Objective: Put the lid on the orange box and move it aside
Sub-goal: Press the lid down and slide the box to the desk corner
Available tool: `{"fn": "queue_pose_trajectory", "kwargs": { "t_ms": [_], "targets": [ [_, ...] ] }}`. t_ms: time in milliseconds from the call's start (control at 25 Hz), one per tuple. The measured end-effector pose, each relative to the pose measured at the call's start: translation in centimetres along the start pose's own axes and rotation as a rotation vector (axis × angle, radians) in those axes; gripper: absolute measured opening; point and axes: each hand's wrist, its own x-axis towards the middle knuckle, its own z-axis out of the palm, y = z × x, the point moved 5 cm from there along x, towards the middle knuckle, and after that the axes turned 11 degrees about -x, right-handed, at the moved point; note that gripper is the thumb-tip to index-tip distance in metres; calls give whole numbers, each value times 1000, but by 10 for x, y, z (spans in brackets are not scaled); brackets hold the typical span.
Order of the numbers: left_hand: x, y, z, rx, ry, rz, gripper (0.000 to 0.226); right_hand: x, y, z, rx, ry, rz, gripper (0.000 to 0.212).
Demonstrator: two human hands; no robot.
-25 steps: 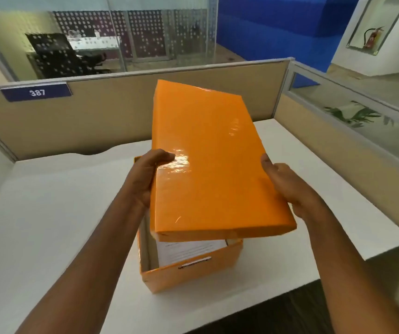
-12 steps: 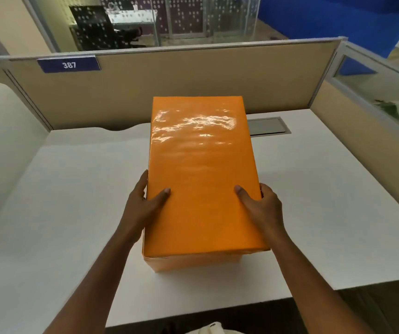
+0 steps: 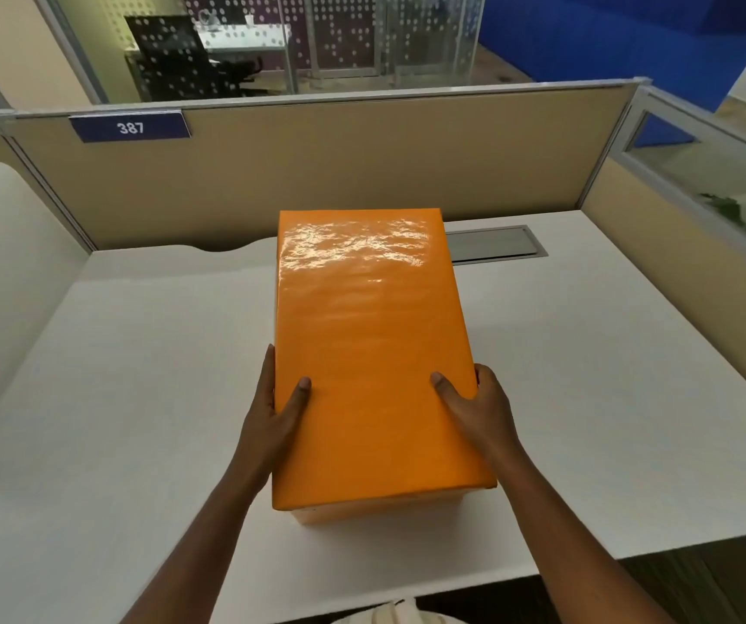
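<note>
The orange box stood on the white tabletop, its far end just short of the grey hatch set into the surface, and only a thin strip of its near wall showed under the lid. The lid lay flat over the box, covering it from end to end, its near edge overhanging slightly, so the closing step looked done or nearly so.

The left hand and right hand clasped the lid on opposite long sides, toward the end farthest from the hatch. Each grip was closed on the lid: a thumb lay flat on top and the fingers wrapped down over the side. That hold probably served two ends, pressing the lid home evenly and squeezing the box between the palms for carrying.

Bare tabletop lay to both sides of the box, leaving room for the move aside. The glossy wrapping on the lid looked slippery, so a lift by the lid alone might pull it off.
</note>
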Motion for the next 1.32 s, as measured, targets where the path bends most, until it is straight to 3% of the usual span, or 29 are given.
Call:
{"fn": "queue_pose_trajectory", "kwargs": {
  "t_ms": [80, 200, 360, 840, 1040, 1200, 1240, 1320],
  "targets": [
    [4, -5, -1, -2, 0, -6, 127, 0, 0, 6, -18, 17, 11, 68],
    [12, -10, -1, -6, 38, 28, 81, 6, -4, 8, -98, 50, 25, 71],
    [24, -18, -4, 0, 80, 45, 70, 15, -5, 13, -200, 73, 47, 73],
    [37, -34, -3, 4, 97, 75, 68, 30, -2, 23, -391, 101, 49, 74],
    [43, -39, -3, 15, 83, 17, 89, 32, -1, 27, -447, 88, 69, 76],
    [47, -34, -10, 9, 94, -34, 136, 43, 1, 23, -443, -90, 179, 98],
    [53, -31, -14, -2, 111, -35, 138, 49, -2, 19, -463, -90, 180, 99],
    [69, -25, -19, -35, 145, -58, 122, 65, -15, 13, -533, -22, 97, 92]
  ]
}}
